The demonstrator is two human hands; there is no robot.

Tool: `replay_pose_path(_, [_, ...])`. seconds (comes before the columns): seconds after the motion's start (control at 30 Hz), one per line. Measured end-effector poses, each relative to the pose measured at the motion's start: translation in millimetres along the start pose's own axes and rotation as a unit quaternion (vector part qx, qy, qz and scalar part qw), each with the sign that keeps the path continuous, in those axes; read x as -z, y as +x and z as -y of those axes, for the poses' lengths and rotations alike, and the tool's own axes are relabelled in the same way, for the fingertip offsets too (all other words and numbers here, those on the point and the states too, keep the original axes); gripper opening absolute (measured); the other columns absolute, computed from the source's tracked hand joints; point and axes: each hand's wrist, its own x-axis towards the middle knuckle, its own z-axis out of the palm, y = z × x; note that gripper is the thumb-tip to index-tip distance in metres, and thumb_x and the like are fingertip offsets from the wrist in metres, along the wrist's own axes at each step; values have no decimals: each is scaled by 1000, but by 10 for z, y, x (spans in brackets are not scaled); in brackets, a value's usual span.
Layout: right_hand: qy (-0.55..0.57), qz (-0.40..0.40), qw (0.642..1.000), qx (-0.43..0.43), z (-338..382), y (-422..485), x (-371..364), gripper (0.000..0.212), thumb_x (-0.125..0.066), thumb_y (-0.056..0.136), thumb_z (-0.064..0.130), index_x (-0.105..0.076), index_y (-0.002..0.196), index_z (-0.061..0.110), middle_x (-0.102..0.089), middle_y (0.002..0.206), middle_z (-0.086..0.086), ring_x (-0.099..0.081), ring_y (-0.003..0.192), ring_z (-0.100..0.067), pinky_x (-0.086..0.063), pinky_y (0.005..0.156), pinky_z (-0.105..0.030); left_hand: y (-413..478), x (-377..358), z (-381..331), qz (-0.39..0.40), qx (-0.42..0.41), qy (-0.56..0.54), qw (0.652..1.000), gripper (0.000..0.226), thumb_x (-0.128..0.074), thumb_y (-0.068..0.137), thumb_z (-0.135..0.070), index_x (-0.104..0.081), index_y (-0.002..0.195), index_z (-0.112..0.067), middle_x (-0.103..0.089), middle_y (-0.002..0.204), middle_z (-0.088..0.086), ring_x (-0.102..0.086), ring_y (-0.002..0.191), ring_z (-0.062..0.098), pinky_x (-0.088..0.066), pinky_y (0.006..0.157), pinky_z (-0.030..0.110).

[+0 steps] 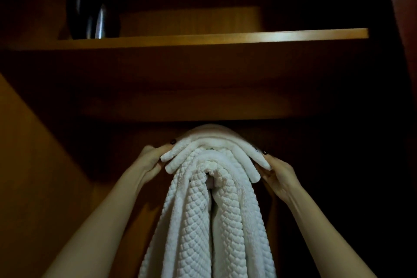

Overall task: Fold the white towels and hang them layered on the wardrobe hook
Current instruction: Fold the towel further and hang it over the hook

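Hands (pixel 150 160) (pixel 279 177) hold folded towel (pixel 212 140) crosswise over hanging towel (pixel 196 221).

No text, label, brand, number or sign can be read. The white towels (pixel 209 210) show only a woven pattern. The front edge of the wardrobe shelf (pixel 203 39) is plain wood. The dark vessel (pixel 94 18) at the shelf's left end shows only reflections.
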Motion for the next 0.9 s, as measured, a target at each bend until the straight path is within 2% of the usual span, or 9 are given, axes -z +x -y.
replay_pose_path(0.1, [-49, 0, 999, -15, 67, 1, 15, 10, -66, 90, 8, -70, 90, -1, -69, 83, -10, -66, 71, -17, -55, 67, -27, -36, -34, -38, -1, 13, 10, 1000, 15, -70, 83, -1, -65, 86, 13, -70, 79, 19, -72, 68, 20, -56, 55, 26])
replay_pose_path(0.23, [-218, -8, 975, 27, 163, -90, -9, 31, -61, 96, 31, -72, 87, 3, -72, 80, -10, -66, 68, -17, -52, 64, -27, -176, -57, -184, -25, -31, 185, 982, 28, -68, 88, -27, -67, 96, 1, -71, 83, 9, -69, 87, 27, -52, 66, 31])
replay_pose_path(0.33, [-439, -65, 887, 130, 385, -121, -120, 42, -52, 98, 47, -71, 97, 9, -66, 88, -6, -61, 84, -21, -45, 76, -32, -260, -151, -320, -105, -159, 445, 875, 42, -57, 88, -47, -71, 84, -8, -71, 90, 12, -65, 98, 33, -53, 82, 42])
replay_pose_path(0.43, [-456, -41, 843, 282, 560, -142, -367, 33, -56, 97, 38, -71, 84, 12, -69, 81, 0, -62, 80, -11, -44, 71, -29, -242, -353, -456, -83, -309, 506, 801, 34, -54, 97, -40, -72, 109, -14, -68, 111, 13, -57, 113, 31, -45, 92, 39])
replay_pose_path(0.5, [-450, 73, 839, 297, 565, -167, -594, 23, -58, 97, 33, -73, 85, 20, -67, 71, 15, -58, 66, 7, -43, 61, -17, -212, -531, -510, 46, -354, 455, 816, 32, -55, 98, -32, -67, 124, -18, -68, 121, 3, -59, 117, 20, -46, 98, 35])
replay_pose_path(0.6, [-509, 186, 797, 266, 437, -62, -752, 28, -59, 97, 32, -68, 122, 23, -68, 111, 19, -58, 103, 11, -43, 82, -5, -158, -703, -427, 144, -319, 463, 814, 35, -52, 100, -35, -61, 132, -24, -64, 129, -5, -58, 120, 12, -45, 102, 33])
replay_pose_path(0.67, [-520, 186, 788, 271, 362, 32, -740, 35, -56, 99, 29, -62, 132, 22, -66, 120, 15, -55, 106, 12, -41, 84, -3, -100, -725, -338, 140, -310, 441, 831, 35, -49, 102, -29, -57, 136, -25, -60, 135, -7, -53, 126, 10, -42, 106, 29])
replay_pose_path(0.77, [-517, 181, 795, 263, 261, 168, -721, 35, -52, 100, 28, -59, 135, 24, -67, 99, 20, -52, 72, 24, -39, 64, 0, -17, -764, -297, 103, -273, 391, 873, 32, -47, 103, -30, -59, 133, -29, -63, 128, -8, -56, 115, 9, -41, 90, 22])
replay_pose_path(0.9, [-523, 131, 810, 231, 198, 280, -715, 25, -51, 101, 32, -68, 118, 29, -68, 104, 17, -60, 95, 3, -43, 78, -14, 25, -861, -265, 32, -235, 368, 899, 30, -51, 101, -33, -63, 125, -21, -65, 99, -8, -55, 84, 5, -42, 73, 18])
